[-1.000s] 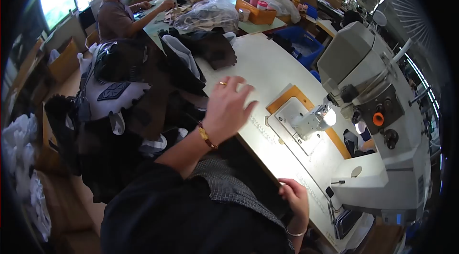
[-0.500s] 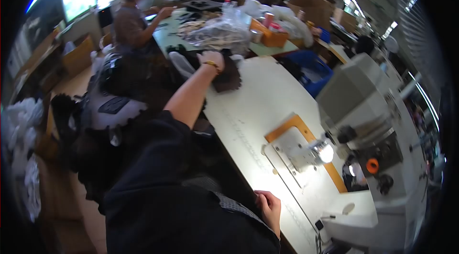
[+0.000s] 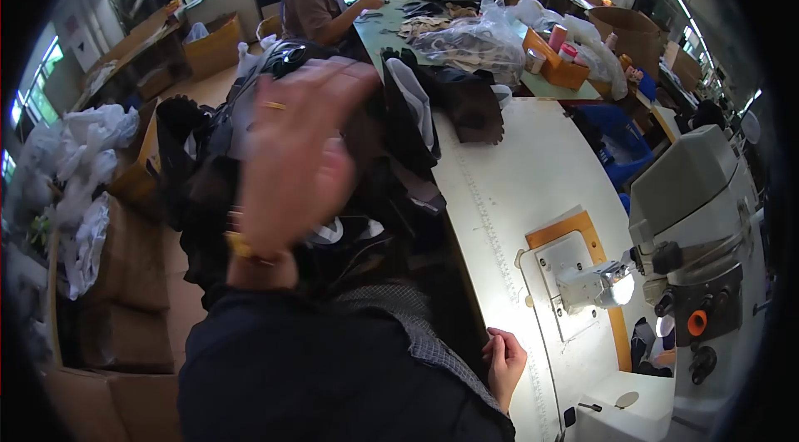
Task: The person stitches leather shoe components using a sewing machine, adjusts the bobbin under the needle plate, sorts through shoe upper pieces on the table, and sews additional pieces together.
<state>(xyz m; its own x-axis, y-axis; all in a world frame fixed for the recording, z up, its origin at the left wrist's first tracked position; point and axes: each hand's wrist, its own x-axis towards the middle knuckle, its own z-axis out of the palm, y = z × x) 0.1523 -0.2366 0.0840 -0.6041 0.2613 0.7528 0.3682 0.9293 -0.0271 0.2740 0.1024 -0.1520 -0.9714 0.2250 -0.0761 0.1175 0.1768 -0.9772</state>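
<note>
One dark piece [image 3: 470, 109]: lies on the far corner of the white table [image 3: 533, 171]; long axis goes from upper left to lower right, toothed edge facing lower right.
Left hand [image 3: 300, 159]: has just left this piece, which seems now free; it is raised before the dark heap [image 3: 204, 238], blurred, fingers stretched, nothing seen held.
Right hand [image 3: 505, 363]: at the near edge, fingers curled; I cannot tell its grip.

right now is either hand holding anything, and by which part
Nothing shows in the blurred, raised left hand; whether the curled right hand by the flat white tabletop holds anything cannot be told.
</note>
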